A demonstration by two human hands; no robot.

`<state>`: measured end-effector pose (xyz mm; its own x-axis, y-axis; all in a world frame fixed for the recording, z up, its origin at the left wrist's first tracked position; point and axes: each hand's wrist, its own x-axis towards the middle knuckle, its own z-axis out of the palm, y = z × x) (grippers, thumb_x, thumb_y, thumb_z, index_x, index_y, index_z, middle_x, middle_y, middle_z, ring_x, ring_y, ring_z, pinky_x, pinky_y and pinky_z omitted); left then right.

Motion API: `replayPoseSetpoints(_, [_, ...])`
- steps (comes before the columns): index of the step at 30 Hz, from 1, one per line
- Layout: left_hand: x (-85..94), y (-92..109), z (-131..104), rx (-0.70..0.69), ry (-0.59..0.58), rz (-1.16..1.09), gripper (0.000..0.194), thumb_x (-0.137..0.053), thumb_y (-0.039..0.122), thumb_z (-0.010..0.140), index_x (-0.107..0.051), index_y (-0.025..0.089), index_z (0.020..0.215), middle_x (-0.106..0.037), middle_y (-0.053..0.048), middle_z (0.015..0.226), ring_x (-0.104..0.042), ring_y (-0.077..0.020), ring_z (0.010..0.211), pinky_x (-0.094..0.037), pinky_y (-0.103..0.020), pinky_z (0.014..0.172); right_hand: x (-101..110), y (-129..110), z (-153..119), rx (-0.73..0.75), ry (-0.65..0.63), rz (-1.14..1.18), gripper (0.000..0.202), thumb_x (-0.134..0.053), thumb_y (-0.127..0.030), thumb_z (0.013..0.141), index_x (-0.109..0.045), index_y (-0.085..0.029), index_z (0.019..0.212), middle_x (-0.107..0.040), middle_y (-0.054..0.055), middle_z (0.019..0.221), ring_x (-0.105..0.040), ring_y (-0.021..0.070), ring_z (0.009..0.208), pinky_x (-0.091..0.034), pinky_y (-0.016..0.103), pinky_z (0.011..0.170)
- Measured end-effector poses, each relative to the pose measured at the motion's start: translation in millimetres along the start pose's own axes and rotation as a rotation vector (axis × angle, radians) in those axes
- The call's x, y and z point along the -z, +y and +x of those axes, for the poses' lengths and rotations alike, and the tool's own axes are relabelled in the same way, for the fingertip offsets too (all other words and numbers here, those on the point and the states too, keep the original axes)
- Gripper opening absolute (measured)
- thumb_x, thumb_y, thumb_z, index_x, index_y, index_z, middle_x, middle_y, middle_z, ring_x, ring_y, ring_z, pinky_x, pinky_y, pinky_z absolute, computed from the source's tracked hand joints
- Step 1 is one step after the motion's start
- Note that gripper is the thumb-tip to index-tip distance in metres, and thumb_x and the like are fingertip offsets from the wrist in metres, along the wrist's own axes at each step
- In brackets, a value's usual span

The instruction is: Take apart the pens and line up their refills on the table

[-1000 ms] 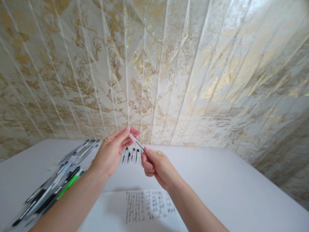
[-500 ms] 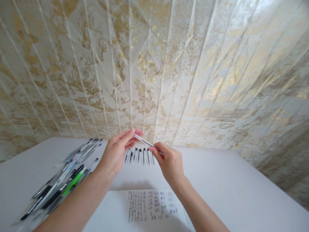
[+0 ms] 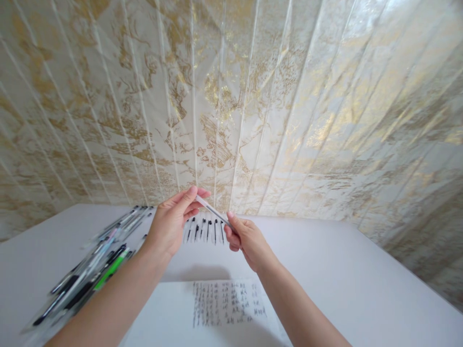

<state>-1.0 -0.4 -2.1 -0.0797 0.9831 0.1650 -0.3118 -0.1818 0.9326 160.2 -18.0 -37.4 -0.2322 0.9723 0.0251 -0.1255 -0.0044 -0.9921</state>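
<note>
A slim pen with a clear barrel [image 3: 213,211] slants between my two hands above the table. My left hand [image 3: 173,217] pinches its upper end between thumb and fingers. Around its lower end the fingers of my right hand [image 3: 249,238] are closed, thumb on top, hiding that tip. Behind and below the hands, several clear pens with black tops [image 3: 208,231] lie side by side in a row. Under the arms lies a white paper sheet [image 3: 170,308] with dark handwriting on its right half.
On the left of the white table [image 3: 325,270] a long pile of pens [image 3: 90,270] spreads out, a bright green pen [image 3: 113,268] among them. A pleated curtain with gold patterns [image 3: 224,96] hangs along the table's back edge.
My right hand has turned and shifted its grip toward the pen's lower end, thumb now raised on top, baring more of the barrel. My left hand has moved slightly left and up.
</note>
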Motion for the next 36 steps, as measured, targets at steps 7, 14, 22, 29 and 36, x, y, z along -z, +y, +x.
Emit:
replayPoseSetpoints(7, [-2.3, -4.6, -0.5, 0.066, 0.010, -0.068, 0.026, -0.071, 0.044, 0.068, -0.071, 0.020, 0.079, -0.072, -0.004, 0.095, -0.061, -0.0140, 0.076, -0.042, -0.023, 0.067, 3.6, -7.1, -7.1, 0.528, 0.442, -1.044, 0.045, -0.032, -0.043, 0.096, -0.046, -0.019, 0.061, -0.052, 0.001, 0.060, -0.043, 0.0136, 0.058, -0.027, 0.026, 0.057])
replayPoseSetpoints(14, [3.0, -6.9, 4.6, 0.143, -0.049, -0.135, 0.025, -0.073, 0.041, 0.068, -0.069, 0.018, 0.075, -0.070, -0.005, 0.092, -0.060, -0.0118, 0.068, -0.045, -0.020, 0.059, 10.6, -17.9, -13.6, 0.847, 0.451, -1.419, 0.045, -0.034, -0.041, 0.097, -0.050, -0.019, 0.062, -0.057, 0.004, 0.065, -0.046, 0.0155, 0.064, -0.028, 0.027, 0.058])
replayPoseSetpoints(22, [4.6, -7.6, 7.8, 0.076, -0.033, -0.158, 0.031, -0.075, 0.044, 0.065, -0.063, 0.016, 0.061, -0.063, 0.001, 0.062, -0.056, -0.0099, 0.061, -0.044, -0.021, 0.063, -5.7, -15.2, -14.9, 0.244, -0.001, -0.534, 0.028, -0.043, -0.044, 0.092, -0.054, -0.019, 0.087, -0.042, -0.007, 0.053, -0.035, 0.0082, 0.046, -0.028, 0.021, 0.049])
replayPoseSetpoints(29, [0.0, -2.7, 2.5, 0.094, -0.287, -0.201, 0.033, -0.054, 0.043, 0.085, -0.070, 0.017, 0.097, -0.068, -0.010, 0.110, -0.058, -0.0206, 0.103, -0.045, -0.030, 0.085, -13.4, -12.6, -15.3, -0.134, -0.277, 0.294, 0.026, -0.052, -0.043, 0.086, -0.050, -0.018, 0.078, -0.016, -0.012, 0.050, -0.003, 0.0055, 0.043, -0.006, 0.019, 0.038])
replayPoseSetpoints(36, [2.1, -4.7, 4.5, 0.075, -0.130, -0.203, 0.019, -0.069, 0.037, 0.073, -0.071, 0.019, 0.078, -0.070, -0.004, 0.086, -0.063, -0.0196, 0.093, -0.047, -0.027, 0.076, -18.0, -7.3, -14.2, -0.076, -0.224, 0.124, 0.032, -0.044, -0.048, 0.088, -0.048, -0.020, 0.075, -0.019, -0.011, 0.050, -0.007, 0.0065, 0.042, -0.009, 0.020, 0.039])
